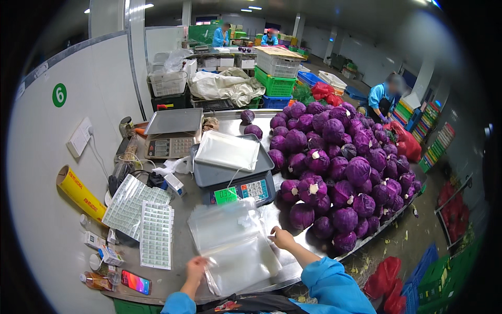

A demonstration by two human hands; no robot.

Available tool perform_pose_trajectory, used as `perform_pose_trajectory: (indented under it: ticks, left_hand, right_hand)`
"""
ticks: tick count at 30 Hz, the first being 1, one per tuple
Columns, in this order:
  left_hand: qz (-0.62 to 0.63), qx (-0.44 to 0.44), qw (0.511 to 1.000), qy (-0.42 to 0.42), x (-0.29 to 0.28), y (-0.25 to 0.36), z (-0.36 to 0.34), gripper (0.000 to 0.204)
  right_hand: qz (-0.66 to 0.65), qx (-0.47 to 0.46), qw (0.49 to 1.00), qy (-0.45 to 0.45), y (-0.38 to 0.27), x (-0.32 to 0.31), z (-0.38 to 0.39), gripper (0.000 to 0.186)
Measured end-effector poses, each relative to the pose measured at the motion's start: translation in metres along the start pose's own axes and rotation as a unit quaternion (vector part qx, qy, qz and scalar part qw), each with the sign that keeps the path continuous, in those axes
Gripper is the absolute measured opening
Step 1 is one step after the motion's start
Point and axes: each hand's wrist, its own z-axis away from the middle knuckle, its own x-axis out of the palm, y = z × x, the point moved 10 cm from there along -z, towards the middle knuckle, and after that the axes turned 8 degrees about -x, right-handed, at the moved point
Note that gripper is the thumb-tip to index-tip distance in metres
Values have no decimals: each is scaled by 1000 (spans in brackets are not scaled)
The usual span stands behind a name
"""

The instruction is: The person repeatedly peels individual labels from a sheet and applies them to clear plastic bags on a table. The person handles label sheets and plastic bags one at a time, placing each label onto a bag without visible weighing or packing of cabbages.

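A stack of clear plastic bags (232, 246) lies on the steel table (183, 209) in front of me. My left hand (196, 268) pinches the stack's lower left edge. My right hand (282, 238) touches its right edge with the fingers on the plastic. Both forearms wear blue sleeves. Just right of my right hand rises a large heap of red cabbages (340, 172). Beyond the bags stands a weighing scale (235, 178) with more clear bags on its pan.
A second scale (172, 133) stands further back left. Sheets of labels (144, 214), a phone (136, 281), small bottles and a yellow roll (78, 192) lie at the left. Crates (274, 78) stand behind. People in blue work far off. Red bags and green crates sit on the floor at the right.
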Motion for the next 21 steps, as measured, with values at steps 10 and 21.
perform_pose_trajectory:
  ticks: [10, 21]
  left_hand:
    - [-374, 175, 903, -117, 60, 24, 45, 13]
    - [75, 162, 968, 177, -24, -1, -11, 80]
  right_hand:
    - [142, -58, 961, -228, -60, 34, 25, 54]
    - [-104, 30, 978, 179, -22, 50, 79, 74]
